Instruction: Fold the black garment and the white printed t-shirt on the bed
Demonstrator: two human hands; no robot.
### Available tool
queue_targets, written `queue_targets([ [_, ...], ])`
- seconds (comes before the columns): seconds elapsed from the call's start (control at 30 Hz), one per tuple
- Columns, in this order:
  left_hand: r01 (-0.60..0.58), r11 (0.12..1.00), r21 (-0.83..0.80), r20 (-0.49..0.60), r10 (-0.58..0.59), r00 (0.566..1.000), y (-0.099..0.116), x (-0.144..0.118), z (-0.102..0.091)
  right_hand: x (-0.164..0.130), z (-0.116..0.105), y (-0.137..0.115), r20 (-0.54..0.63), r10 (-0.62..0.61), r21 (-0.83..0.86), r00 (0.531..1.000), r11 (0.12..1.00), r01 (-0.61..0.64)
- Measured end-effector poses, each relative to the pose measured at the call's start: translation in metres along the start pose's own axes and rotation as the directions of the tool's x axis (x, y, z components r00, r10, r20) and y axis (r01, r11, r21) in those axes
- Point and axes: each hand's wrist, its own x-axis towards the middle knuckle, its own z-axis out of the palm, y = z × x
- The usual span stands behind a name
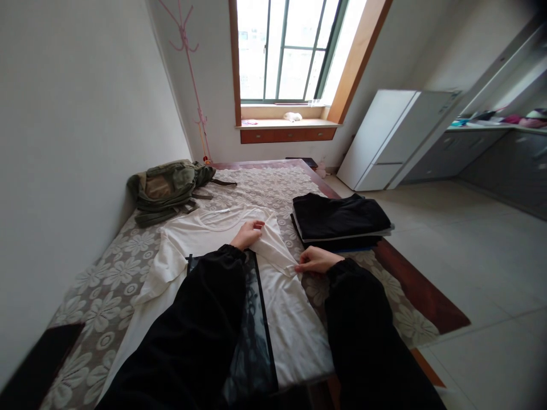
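A bed with a flower-patterned lace cover fills the lower left of the frame. On it, mid-frame, a white T-shirt lies spread flat; an olive backpack sits upper left; folded black clothes stack at right.

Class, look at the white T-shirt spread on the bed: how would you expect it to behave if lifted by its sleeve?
The white T-shirt probably hangs floppy: its sleeve already folds softly under the left hand. It looks light, since the right hand pinches its edge with fingertips alone. It may drag on the lace bedcover rather than slide freely.
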Motion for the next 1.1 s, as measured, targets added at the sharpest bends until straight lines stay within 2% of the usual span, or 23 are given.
queue_targets([
  [0.1, -0.068, 0.995, 0.071, 0.014, 0.067, 0.998, 0.017, -0.007, -0.006, -0.001, 0.000, -0.001, -0.030, -0.043, -0.019, 0.999, 0.999, 0.042],
  [0.2, -0.162, 0.980, 0.117, 0.144, 0.145, 0.979, 0.038, -0.020, 0.002, -0.002, 0.002, -0.002, -0.014, -0.060, -0.053, 0.998, 0.997, 0.059],
  [0.27, -0.204, 0.971, 0.124, 0.280, 0.163, 0.946, 0.048, -0.031, 0.016, -0.002, 0.004, -0.003, 0.014, -0.042, -0.068, 0.999, 0.997, 0.043],
  [0.33, -0.267, 0.951, 0.157, 0.422, 0.180, 0.889, 0.051, -0.041, 0.034, -0.002, 0.007, -0.005, 0.013, -0.025, -0.089, 1.000, 0.996, 0.026],
  [0.4, -0.366, 0.905, 0.218, 0.491, 0.222, 0.843, 0.050, -0.048, 0.051, -0.001, 0.008, -0.008, -0.020, -0.022, -0.128, 1.000, 0.992, 0.019],
  [0.43, -0.410, 0.877, 0.249, 0.493, 0.250, 0.834, 0.047, -0.051, 0.057, -0.001, 0.009, -0.010, -0.040, -0.027, -0.155, 0.999, 0.988, 0.021],
  [0.5, -0.454, 0.843, 0.290, 0.448, 0.299, 0.842, 0.043, -0.055, 0.064, -0.001, 0.009, -0.012, -0.065, -0.041, -0.208, 0.997, 0.978, 0.027],
  [0.67, -0.458, 0.824, 0.332, 0.388, 0.324, 0.863, 0.043, -0.061, 0.067, -0.004, 0.009, -0.012, -0.074, -0.085, -0.243, 0.994, 0.968, 0.065],
  [0.77, -0.445, 0.815, 0.372, 0.366, 0.312, 0.877, 0.047, -0.064, 0.068, -0.003, 0.010, -0.009, -0.077, -0.105, -0.198, 0.991, 0.976, 0.088],
  [0.97, -0.437, 0.784, 0.440, 0.338, 0.307, 0.890, 0.052, -0.078, 0.072, 0.004, 0.010, -0.003, 0.026, -0.041, 0.010, 0.999, 0.999, 0.041],
  [1.1, -0.419, 0.754, 0.506, 0.273, 0.321, 0.907, 0.050, -0.094, 0.071, 0.005, 0.009, -0.002, 0.035, -0.035, 0.034, 0.999, 0.999, 0.034],
])
